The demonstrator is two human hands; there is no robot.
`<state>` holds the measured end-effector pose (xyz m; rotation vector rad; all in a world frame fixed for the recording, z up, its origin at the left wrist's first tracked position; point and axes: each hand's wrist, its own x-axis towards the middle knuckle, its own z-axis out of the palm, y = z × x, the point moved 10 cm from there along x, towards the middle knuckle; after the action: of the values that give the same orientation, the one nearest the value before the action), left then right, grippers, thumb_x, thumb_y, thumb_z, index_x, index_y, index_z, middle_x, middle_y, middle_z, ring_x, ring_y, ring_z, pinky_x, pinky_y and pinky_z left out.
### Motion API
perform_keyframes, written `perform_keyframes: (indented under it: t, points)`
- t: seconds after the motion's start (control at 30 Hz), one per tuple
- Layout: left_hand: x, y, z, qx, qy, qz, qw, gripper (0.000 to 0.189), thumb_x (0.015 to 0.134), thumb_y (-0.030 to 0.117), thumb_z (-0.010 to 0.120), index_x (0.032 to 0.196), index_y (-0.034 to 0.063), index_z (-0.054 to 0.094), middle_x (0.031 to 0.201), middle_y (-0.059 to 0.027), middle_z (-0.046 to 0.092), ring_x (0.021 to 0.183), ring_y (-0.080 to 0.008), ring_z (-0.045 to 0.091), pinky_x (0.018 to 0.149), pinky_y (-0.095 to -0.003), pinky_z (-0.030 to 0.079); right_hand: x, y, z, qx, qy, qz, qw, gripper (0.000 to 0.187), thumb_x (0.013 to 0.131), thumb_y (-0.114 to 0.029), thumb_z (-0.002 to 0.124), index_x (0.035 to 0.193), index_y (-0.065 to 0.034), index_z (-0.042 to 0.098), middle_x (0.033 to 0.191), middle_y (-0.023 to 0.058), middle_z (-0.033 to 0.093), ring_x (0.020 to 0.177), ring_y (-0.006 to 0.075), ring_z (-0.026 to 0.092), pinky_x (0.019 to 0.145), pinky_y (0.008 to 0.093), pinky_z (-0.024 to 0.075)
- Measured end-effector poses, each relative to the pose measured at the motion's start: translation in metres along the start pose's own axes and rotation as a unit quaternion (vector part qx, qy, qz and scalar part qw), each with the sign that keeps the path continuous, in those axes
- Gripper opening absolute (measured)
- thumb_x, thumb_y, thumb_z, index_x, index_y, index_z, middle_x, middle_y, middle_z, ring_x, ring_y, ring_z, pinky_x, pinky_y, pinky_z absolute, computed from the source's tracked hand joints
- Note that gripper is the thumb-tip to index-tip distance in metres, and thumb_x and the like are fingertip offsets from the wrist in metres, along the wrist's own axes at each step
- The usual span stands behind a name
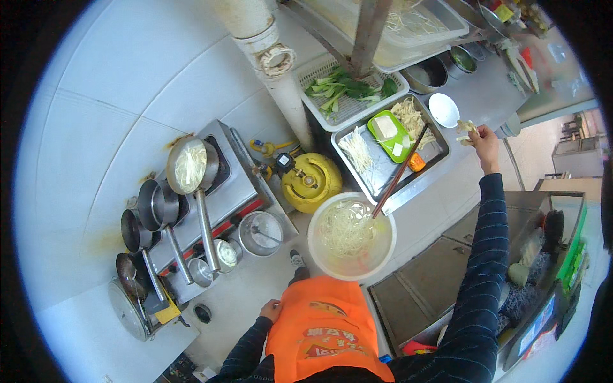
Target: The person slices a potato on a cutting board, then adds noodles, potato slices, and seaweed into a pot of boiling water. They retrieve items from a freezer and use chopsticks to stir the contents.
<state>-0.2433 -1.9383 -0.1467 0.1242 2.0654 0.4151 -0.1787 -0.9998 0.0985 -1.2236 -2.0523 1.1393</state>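
My right hand [485, 143] is stretched out over the steel counter, pinching a few pale yellowish strips [465, 128], perhaps tofu skin. Just left of them sits a white bowl [444, 110]. A steel tray [378, 179] lies nearby, with more strips [409, 117], thin white noodle-like strands [355, 152] and a green dish [396, 149] bearing white blocks. Brown chopsticks [400, 172] slant across the tray, near an orange piece [416, 163]. My left hand [272, 310] hangs low against the side of the orange apron [321, 306]; its fingers are partly hidden.
A basin of noodles in water [313, 239] stands before me. At left, a stove [239, 184] carries several long-handled pans, one pan [213, 165] holding noodles. Between them is a yellow gas cylinder [325, 174]. A basket of leafy greens [330, 125] and a pipe [287, 95] stand behind.
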Motion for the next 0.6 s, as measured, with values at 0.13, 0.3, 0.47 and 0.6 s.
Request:
perform_keyframes:
  t: [0.13,0.3,0.47,0.6]
  points:
    - [0.001,-0.025,-0.009,-0.004,-0.007,-0.007,1.0,0.04,0.09,0.038,0.063,0.116,0.0068,0.066,0.098,-0.0184,0.072,0.094,-0.0327,0.07,0.084,-0.0406,0.054,-0.025,-0.064,0.004,-0.025,-0.015,-0.014,0.999,0.007,0.089,-0.005,0.065,0.086,-0.004,0.059,0.077,0.0004,0.06,0.066,0.0083,0.058,0.06,0.0227,0.0468]
    - [-0.006,-0.069,-0.025,-0.056,0.013,-0.004,0.998,0.042,0.089,0.037,0.064,0.117,0.0054,0.065,0.099,-0.0196,0.072,0.094,-0.0334,0.069,0.083,-0.0397,0.055,-0.07,-0.164,0.069,0.02,-0.082,-0.05,0.995,0.008,0.089,-0.006,0.067,0.086,-0.0051,0.059,0.079,-0.0002,0.061,0.068,0.0067,0.058,0.061,0.0224,0.0478]
    - [-0.012,-0.126,-0.027,-0.112,0.03,-0.016,0.993,0.041,0.089,0.035,0.065,0.118,0.0052,0.065,0.099,-0.0187,0.072,0.095,-0.0321,0.069,0.084,-0.0382,0.054,-0.138,-0.301,0.177,0.087,-0.182,-0.096,0.975,0.01,0.088,-0.005,0.068,0.084,-0.0065,0.059,0.077,-0.0026,0.059,0.07,0.0057,0.057,0.06,0.0216,0.0439]
    - [-0.019,-0.166,-0.019,-0.171,0.042,-0.021,0.984,0.041,0.089,0.034,0.065,0.118,0.0054,0.065,0.098,-0.0185,0.072,0.094,-0.0311,0.069,0.085,-0.0377,0.054,-0.182,-0.404,0.277,0.08,-0.251,-0.135,0.955,0.011,0.088,-0.008,0.07,0.085,-0.0072,0.059,0.077,-0.0029,0.061,0.066,0.0053,0.054,0.061,0.021,0.0436]
